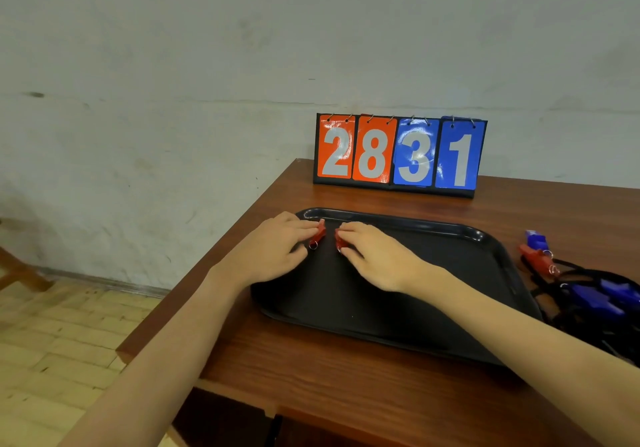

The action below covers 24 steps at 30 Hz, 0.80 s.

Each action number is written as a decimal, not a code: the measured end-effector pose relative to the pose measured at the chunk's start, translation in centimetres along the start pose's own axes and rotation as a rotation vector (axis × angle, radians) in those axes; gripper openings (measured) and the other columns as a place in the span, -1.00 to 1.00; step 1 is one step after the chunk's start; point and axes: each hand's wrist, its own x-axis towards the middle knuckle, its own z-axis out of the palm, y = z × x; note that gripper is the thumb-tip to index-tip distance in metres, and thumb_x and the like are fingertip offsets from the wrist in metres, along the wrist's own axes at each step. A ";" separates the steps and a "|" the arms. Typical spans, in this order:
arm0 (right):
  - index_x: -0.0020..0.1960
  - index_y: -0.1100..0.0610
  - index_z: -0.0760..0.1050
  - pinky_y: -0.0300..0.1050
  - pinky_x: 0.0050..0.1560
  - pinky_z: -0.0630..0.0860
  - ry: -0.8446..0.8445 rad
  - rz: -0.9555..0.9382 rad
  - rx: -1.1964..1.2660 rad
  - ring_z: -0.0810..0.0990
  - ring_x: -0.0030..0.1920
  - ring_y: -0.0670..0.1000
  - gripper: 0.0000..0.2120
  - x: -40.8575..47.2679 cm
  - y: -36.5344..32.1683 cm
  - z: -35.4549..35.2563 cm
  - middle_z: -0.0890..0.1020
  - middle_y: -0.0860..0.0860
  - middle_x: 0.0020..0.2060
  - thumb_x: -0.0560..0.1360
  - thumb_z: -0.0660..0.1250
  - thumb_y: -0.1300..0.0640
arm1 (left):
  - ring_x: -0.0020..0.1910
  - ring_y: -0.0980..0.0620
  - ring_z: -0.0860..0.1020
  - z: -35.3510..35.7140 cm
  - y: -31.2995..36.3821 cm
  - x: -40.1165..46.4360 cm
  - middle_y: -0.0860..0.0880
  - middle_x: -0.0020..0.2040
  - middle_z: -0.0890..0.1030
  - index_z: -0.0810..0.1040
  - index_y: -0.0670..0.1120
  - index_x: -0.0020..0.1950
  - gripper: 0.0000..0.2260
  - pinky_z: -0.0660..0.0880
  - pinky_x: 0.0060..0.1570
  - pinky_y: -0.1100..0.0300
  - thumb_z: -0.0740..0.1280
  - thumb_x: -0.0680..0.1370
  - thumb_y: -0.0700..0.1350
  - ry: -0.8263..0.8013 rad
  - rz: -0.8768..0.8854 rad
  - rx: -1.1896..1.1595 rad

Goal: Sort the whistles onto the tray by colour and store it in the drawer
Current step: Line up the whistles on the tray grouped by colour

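- A black tray (450, 294) lies flat on a brown wooden table (311, 370), its long side running left to right.
- The left hand (273, 245) rests palm down at the tray's far left corner, fingers bent over a red whistle (319, 233); the fingertips press or pinch it against the tray floor.
- That whistle's metal ring (313, 245) pokes out below the fingers, toward the camera.
- The right hand (372, 252) lies just beside the left, also palm down, fingers curled over a second red whistle (338, 238), which is mostly hidden under them.
- The 2 red whistles sit near each other but apart, both inside the tray near its far left corner.
- To the right of the tray, on the table, lies a third red whistle (535, 256) with a ring, and just behind it a blue whistle (536, 238).
- Nearer the table's right edge lies a heap of blue whistles (602, 296) tangled in black cords (568, 308); how many there are I cannot tell.
- Behind the tray, against the wall, stands a flip scoreboard (400, 153) showing 2 and 8 on orange cards, 3 and 1 on blue cards.
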 end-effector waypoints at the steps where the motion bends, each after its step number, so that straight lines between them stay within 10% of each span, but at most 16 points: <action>1: 0.51 0.12 0.20 -0.11 0.44 0.21 -0.029 0.009 -0.002 0.25 0.47 0.00 -0.54 0.0 -0.1 0.2 0.24 0.03 0.50 0.64 0.11 0.06 | 0.43 0.11 0.26 0.0 0.0 0.0 0.12 0.48 0.31 0.23 0.08 0.51 -0.57 0.22 0.38 0.20 0.13 0.63 -0.08 -0.013 0.000 0.015; 24: 0.56 0.07 -0.02 -0.10 0.50 0.01 -0.090 -0.011 0.025 0.02 0.54 -0.04 -0.48 2.4 0.4 0.7 0.03 -0.02 0.56 0.65 0.07 0.10 | 0.46 0.08 0.23 0.8 -1.4 1.0 0.09 0.54 0.19 0.08 0.08 0.56 -0.51 0.23 0.41 0.14 0.10 0.63 -0.07 -0.044 -0.032 0.059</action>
